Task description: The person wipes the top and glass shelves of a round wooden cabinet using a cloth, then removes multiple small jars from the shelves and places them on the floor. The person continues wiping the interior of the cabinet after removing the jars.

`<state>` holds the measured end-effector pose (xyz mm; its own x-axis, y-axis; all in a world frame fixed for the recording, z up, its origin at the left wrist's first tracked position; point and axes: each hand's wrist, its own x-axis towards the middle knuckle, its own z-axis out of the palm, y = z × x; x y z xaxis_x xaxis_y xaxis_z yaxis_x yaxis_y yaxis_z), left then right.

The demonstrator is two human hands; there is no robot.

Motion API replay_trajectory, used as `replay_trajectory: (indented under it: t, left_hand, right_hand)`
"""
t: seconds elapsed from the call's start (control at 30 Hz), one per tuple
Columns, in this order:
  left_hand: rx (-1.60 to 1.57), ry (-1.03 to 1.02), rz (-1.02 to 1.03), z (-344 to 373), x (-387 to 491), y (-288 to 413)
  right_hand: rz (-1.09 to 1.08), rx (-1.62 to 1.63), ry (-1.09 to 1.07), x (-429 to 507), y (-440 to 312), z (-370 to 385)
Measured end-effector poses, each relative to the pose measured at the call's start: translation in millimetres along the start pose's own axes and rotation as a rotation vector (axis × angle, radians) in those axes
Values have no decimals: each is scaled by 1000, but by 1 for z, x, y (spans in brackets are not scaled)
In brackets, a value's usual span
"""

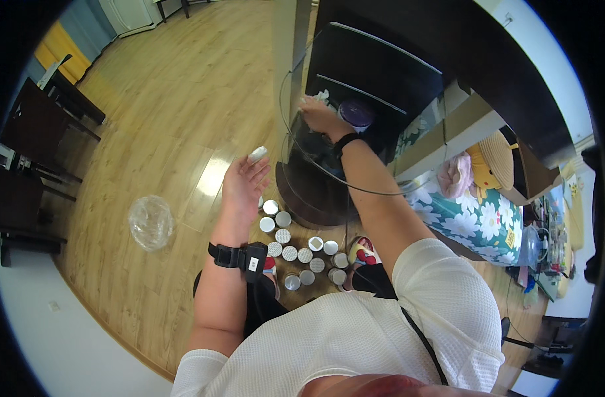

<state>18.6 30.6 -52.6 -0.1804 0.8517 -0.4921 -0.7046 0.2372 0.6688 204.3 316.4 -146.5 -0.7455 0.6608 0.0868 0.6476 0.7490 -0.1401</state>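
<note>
My left hand (245, 181) is raised palm up, with its fingers apart and slightly curled. A small white thing (258, 154) is at its fingertips; whether it is held or wrapped round a finger is unclear. My right hand (320, 116) reaches to a dark cabinet's shelf, gripping a crumpled white tissue or cloth (322, 97). Beside that hand stands a tub with a purple lid (356, 114). Several round containers with whitish lids (289, 253) stand on the floor between my feet, some lids printed. One (316, 243) bears a square patch.
The dark cabinet (377, 59) has a curved base (307, 203). A thin cable (332, 178) loops before it and across my right arm. A clear plastic bag (151, 222) lies on the wooden floor at left. At right are a flowered cloth (481, 218) and a plush toy (483, 171) in a hat.
</note>
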Motion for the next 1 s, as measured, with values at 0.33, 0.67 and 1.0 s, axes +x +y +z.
replay_trajectory:
  t: [0.33, 0.67, 1.0]
  left_hand:
    - [42, -36, 12, -4, 2, -1]
    - [59, -30, 1, -7, 2, -1]
    - [11, -14, -18, 2, 12, 0]
  right_hand:
    - [144, 338, 149, -84, -109, -6]
    - [360, 565, 275, -56, -40, -65]
    - [221, -53, 256, 28, 41, -5]
